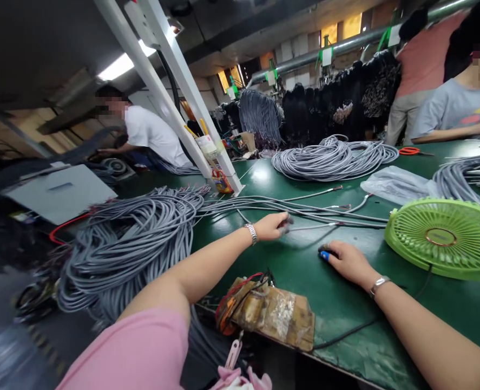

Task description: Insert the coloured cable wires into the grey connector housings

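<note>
My left hand [273, 226], with a metal watch band at the wrist, reaches over the green table, its fingers closed on a thin grey cable [310, 227]. The cable runs rightward from the fingertips, which are a little blurred. My right hand [347, 261] rests low over the tabletop with its fingers loosely bent and a blue covering on one digit; nothing shows in it. More grey cables [264, 203] with stripped ends lie just beyond my left hand. They lead from a large heap of grey cable [142, 244] hanging over the table's left edge.
A green fan [442, 238] stands right of my right hand. In front is a taped cardboard piece with wires [280, 314]. Beyond lie a cable coil [333, 160], orange-handled scissors [410, 151] and a plastic bag [398, 185]. White posts [191, 81] rise from the table; people work around.
</note>
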`<state>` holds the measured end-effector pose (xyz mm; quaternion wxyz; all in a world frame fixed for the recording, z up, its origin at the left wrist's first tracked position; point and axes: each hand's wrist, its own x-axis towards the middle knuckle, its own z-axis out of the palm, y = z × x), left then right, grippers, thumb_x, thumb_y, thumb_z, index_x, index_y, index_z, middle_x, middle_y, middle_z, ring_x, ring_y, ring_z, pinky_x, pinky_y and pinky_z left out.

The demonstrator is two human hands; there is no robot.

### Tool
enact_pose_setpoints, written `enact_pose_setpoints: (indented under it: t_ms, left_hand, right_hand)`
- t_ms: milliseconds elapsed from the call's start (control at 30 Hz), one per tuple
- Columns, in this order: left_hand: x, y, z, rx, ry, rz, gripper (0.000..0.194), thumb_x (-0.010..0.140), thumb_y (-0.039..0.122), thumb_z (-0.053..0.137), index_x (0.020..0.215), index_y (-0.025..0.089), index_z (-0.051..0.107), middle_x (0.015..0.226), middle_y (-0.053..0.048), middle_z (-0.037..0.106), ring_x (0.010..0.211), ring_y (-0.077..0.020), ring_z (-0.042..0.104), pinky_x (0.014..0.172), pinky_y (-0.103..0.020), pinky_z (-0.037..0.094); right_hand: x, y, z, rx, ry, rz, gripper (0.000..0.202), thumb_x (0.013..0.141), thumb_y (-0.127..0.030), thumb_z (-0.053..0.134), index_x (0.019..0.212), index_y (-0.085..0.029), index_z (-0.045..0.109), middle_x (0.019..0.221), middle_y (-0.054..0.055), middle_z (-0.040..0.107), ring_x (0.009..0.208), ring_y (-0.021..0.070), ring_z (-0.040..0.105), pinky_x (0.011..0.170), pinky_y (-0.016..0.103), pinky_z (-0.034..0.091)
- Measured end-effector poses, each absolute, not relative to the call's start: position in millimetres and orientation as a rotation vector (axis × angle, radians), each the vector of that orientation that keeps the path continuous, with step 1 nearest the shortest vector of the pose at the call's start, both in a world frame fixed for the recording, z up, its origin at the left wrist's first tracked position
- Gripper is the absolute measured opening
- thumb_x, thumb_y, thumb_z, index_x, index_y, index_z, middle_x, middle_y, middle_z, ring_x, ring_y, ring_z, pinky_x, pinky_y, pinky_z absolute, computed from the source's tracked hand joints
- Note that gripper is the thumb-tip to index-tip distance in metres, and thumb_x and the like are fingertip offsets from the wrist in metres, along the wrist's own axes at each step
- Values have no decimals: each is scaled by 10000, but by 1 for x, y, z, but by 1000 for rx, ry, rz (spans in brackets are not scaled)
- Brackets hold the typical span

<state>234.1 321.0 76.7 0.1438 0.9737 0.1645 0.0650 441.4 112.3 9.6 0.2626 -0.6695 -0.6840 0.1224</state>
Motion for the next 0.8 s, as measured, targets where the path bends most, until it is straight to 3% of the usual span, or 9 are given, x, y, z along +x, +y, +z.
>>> enact_pose_setpoints:
  t_ms: [100, 167, 300, 367, 433, 633, 800]
  left_hand:
    - [260, 331, 93, 2700, 500, 636, 392, 829, 263, 498, 1204, 152, 507, 902, -50, 621, 768, -149, 569, 744, -276, 454]
    - [282, 347, 96, 2720, 612, 751, 448, 832, 278, 500, 1254, 131, 469, 1017, -94, 617, 879, -178, 577, 836, -316, 445]
    - [306, 386, 79, 2949, 693, 225, 867, 645, 494, 695, 1362, 128, 374, 1428, -181, 364, 1270, -303, 389, 1041, -383, 318]
    - [303, 404, 67, 2999, 811, -24, 1072, 535, 588, 734, 1410, 144, 304, 1498, -183, 246, 1350, -346, 261, 1082, -421, 252]
    - [295, 419, 59, 3005, 939, -121, 1149, 510, 638, 719, 1439, 157, 244, 1516, -182, 207, 1373, -359, 203, 1093, -442, 215]
    - [284, 433, 57, 2917, 1117, -219, 1137, 532, 737, 630, 1441, 181, 235, 1481, -167, 307, 1351, -361, 260, 1058, -440, 262]
    - [289, 422, 64, 2958, 1121, -227, 945, 597, 763, 552, 1307, 152, 427, 1325, -182, 504, 1186, -330, 491, 960, -396, 373]
  right_hand:
    - [441, 114, 8, -1843, -1843, 325, 261, 873, -369, 463, 971, -253, 676, 926, 54, 686, 823, 219, 609, 693, 304, 418]
    - [442, 114, 8, -1823, -1839, 345, 262, 872, -359, 464, 989, -254, 673, 943, 54, 686, 841, 223, 610, 707, 309, 423]
    - [444, 112, 10, -1757, -1841, 378, 245, 861, -340, 476, 973, -256, 678, 928, 53, 688, 849, 226, 607, 727, 315, 430]
    - [444, 111, 10, -1754, -1836, 376, 239, 857, -338, 481, 963, -261, 680, 920, 51, 687, 841, 223, 607, 725, 314, 429]
    - [443, 111, 11, -1762, -1835, 370, 239, 859, -340, 478, 962, -261, 679, 921, 49, 686, 838, 220, 608, 720, 311, 428]
    - [441, 111, 12, -1788, -1839, 345, 236, 872, -340, 464, 943, -256, 673, 897, 46, 682, 814, 207, 604, 690, 296, 417]
    - [440, 109, 13, -1771, -1832, 341, 232, 864, -326, 477, 932, -242, 682, 902, 53, 688, 811, 202, 604, 697, 290, 411]
